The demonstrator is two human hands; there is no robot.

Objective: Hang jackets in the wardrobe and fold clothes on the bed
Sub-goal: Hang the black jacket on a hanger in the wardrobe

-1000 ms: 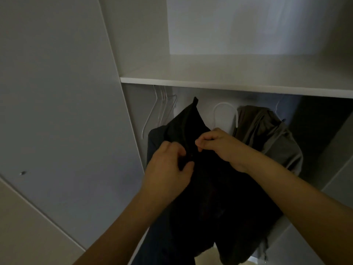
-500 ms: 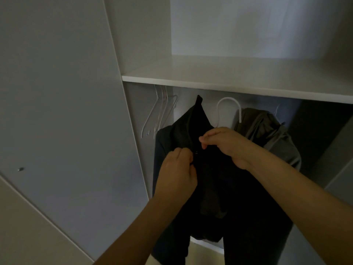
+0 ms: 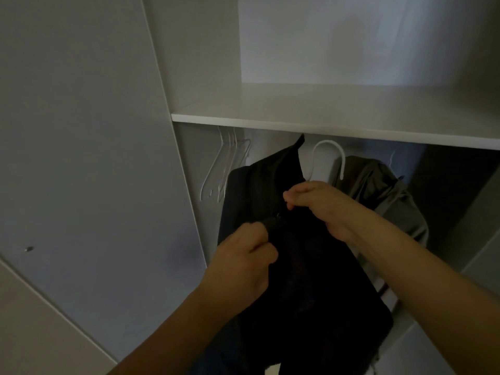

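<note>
The black jacket [image 3: 270, 185] hung in the wardrobe's left half, under the shelf [image 3: 324, 125], on a white hanger [image 3: 328, 155]. It looked soft, limp and light, so it would sag wherever unsupported; the front edges near the collar seemed the best hold. The left hand [image 3: 243, 263] pinched the front edge with curled fingers, and the right hand [image 3: 322, 207] pinched the fabric just above it. A grey jacket [image 3: 389, 198] hung just beside it, to the right. Compared with half a second earlier, the hands had parted slightly, the left one dropping lower.
</note>
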